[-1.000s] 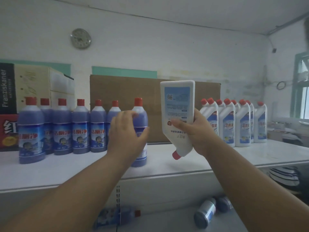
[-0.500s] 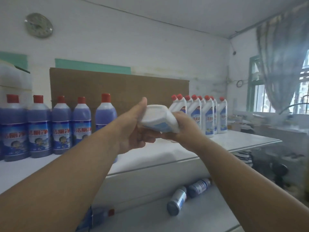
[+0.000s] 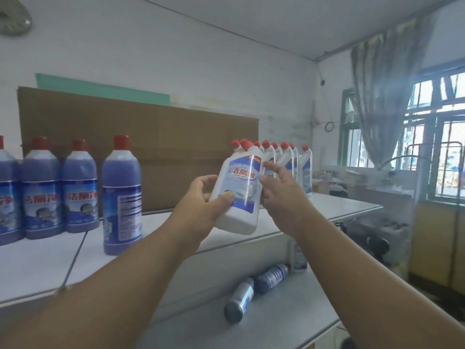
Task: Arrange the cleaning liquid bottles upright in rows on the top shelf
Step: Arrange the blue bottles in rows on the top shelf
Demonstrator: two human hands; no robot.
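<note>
Pretty far along by the look of it, but not finished. White plastic cleaner bottle with a red cap and blue label (image 3: 237, 190) held up in the air over the front edge of the white top shelf (image 3: 327, 207), cap end up, tilted a little to the right, not yet set down. Left hand (image 3: 201, 200) gripping the lower body of it, thumb across the front of the label and fingers wrapped behind. Right hand (image 3: 279, 195) up against the bottle's right side, fingers fairly straight and spread; looks more like steadying than gripping, though hard to be sure from this angle.

Done so far: cluster of upright white red-capped bottles (image 3: 289, 159) standing in tight rows at the right end of the top shelf, just behind the hands. Row of upright purple-blue bottles with red caps (image 3: 60, 190) lined up at the left end, in front of a flat brown cardboard sheet (image 3: 163, 137) leaning on the wall. One more purple bottle (image 3: 122, 197) standing alone nearer the front edge, apart from that row, so probably wants nudging back into line.

Still to do: two dark blue bottles lying on their sides (image 3: 256, 288) down on the lower shelf (image 3: 289, 318), plus what looks like another small bottle (image 3: 298, 255) standing right behind them, partly hidden. Guessing those go up top after the one in hand joins the white group.
</note>
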